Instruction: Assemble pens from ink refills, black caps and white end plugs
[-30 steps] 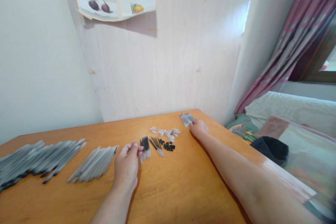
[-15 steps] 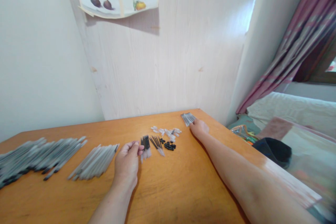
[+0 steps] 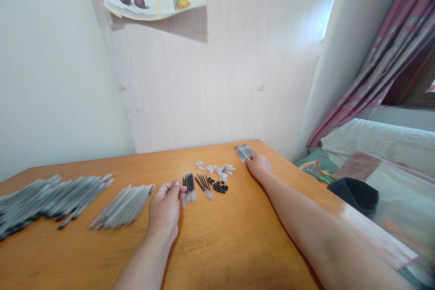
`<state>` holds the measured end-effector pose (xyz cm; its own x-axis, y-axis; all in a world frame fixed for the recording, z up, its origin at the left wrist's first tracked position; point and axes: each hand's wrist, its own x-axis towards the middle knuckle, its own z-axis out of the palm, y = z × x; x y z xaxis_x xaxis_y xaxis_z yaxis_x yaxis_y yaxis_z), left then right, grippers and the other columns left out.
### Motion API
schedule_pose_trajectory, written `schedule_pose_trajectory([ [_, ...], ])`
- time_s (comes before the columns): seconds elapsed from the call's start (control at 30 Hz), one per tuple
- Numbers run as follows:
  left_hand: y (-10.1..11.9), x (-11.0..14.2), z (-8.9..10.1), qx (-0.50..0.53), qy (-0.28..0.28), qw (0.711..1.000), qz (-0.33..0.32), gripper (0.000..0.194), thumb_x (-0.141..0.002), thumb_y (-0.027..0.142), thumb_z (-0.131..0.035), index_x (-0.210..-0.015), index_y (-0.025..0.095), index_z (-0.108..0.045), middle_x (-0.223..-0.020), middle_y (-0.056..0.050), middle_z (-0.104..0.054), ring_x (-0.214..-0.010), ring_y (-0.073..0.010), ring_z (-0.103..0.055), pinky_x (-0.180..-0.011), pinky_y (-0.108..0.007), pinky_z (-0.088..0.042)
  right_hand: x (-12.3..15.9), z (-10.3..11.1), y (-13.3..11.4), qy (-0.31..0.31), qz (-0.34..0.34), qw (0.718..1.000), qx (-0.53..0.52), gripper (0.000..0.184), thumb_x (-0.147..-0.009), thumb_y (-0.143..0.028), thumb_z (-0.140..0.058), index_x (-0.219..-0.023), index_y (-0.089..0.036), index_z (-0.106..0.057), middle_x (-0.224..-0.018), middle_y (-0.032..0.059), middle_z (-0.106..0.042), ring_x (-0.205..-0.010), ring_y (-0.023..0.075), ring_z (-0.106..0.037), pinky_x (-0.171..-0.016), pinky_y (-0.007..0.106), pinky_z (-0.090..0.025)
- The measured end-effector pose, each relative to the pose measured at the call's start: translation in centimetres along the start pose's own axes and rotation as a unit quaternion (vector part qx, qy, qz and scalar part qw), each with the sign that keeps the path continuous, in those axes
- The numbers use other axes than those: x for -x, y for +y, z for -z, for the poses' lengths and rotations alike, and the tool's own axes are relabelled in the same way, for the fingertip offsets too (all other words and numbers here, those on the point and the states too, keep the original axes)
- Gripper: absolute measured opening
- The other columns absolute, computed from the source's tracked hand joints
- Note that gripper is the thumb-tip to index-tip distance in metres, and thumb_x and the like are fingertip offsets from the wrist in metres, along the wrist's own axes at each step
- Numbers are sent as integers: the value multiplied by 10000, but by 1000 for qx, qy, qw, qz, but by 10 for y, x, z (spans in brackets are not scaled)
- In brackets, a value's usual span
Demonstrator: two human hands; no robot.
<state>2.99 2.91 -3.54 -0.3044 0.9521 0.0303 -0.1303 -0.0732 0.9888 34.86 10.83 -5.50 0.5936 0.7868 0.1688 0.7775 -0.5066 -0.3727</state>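
Observation:
My left hand [image 3: 166,206] is over the middle of the table, thumb and fingers pinched together beside a bundle of black-and-clear pen refills [image 3: 189,187]. What the pinch holds, if anything, is too small to make out. A few more refills [image 3: 203,185] lie fanned out just right of that bundle. At the far right corner, my right hand [image 3: 258,165] has its fingers closed at the near ends of a neat row of slim clear pens [image 3: 244,152]; its fingertips are partly hidden. Small white caps [image 3: 217,170] and black plugs [image 3: 220,186] are scattered between the hands.
Clear pen barrels [image 3: 124,207] lie in a group left of my left hand. Farther left is a large pile of grey pens with black ends [image 3: 50,201]. Beyond the wooden table's [image 3: 217,244] right edge stands a dark open container [image 3: 355,195]. A wall rises behind.
The view has tilted very slightly. Both hands stay at nearly the same places, the left one by the refills and the right one at the row of pens.

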Motion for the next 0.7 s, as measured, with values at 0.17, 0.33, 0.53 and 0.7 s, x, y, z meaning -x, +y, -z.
schedule_pose_trajectory([
  [0.17,2,1,0,1,3,1000,3,284,-678,385,-698,-826,145,-661,-750,-49,-699,-622,-118,-559,-631,-256,-430,0,0,2,6,-5,999,-34,380,-899,-440,-426,-988,-207,-714,-1054,133,-707,-1013,276,-652,-800,360,-498],
  [0.33,1,1,1,2,1,1000,-5,293,-669,396,-710,-816,146,-665,-738,-43,-695,-623,-116,-563,-626,-252,-428,0,2,7,8,-12,999,-50,390,-919,-356,-381,-1002,-190,-724,-1053,140,-710,-1014,268,-653,-781,321,-493],
  [0.53,1,0,2,-2,4,1000,-5,290,-671,392,-699,-819,146,-658,-756,-51,-698,-632,-123,-568,-654,-266,-433,-1,3,10,-5,-7,998,-55,336,-881,-340,-437,-975,-199,-727,-1011,120,-720,-970,260,-665,-753,308,-495],
  [0.7,2,1,2,-1,1,1000,-8,308,-669,402,-697,-828,142,-657,-765,-60,-701,-634,-128,-572,-663,-275,-436,-1,1,9,-16,-5,999,-49,293,-833,-332,-503,-986,-217,-724,-1017,102,-718,-973,269,-664,-754,331,-499],
])
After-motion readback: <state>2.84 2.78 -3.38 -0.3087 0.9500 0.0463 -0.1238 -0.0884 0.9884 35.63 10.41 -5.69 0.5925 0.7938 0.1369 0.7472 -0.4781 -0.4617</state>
